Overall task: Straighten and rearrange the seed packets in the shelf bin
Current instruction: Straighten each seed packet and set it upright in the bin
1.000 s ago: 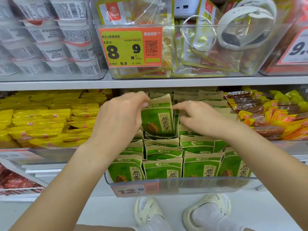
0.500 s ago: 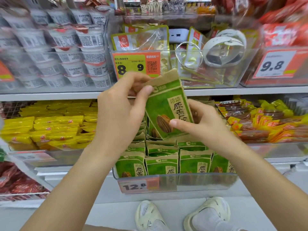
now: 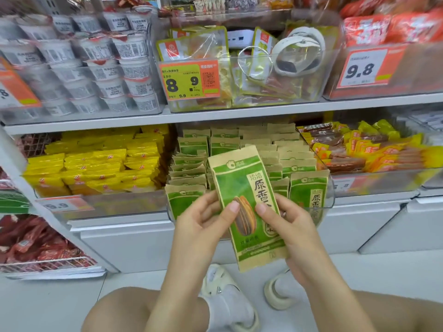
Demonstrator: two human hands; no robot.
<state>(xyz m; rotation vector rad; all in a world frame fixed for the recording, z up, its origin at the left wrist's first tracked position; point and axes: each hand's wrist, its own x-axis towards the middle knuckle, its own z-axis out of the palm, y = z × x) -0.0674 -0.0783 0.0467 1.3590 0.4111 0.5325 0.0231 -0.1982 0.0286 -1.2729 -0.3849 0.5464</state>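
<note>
Both hands on one packet (image 3: 247, 207), held in front of the bin (image 3: 329, 195), clear of the rows, face toward the person, slightly tilted. Left hand (image 3: 203, 221) grips its left edge, thumb on the front. Right hand (image 3: 290, 226) grips the right edge, thumb on the printed seed. Neither hand is spread or empty.

Rows (image 3: 239, 149) in the bin stand upright, packed tight, left stack leaning a bit.

Risks, my read:
- No obvious open slot in view. Pushing the packet down into a tight row could crumple its top or bend its neighbours.
- Front-row packets lean on the clear wall; a knock on the way in could tip them forward or out.
- Thumb pressure mid-face could crease the paper.
- Inserting it at this tilt leaves the row crooked again.
</note>
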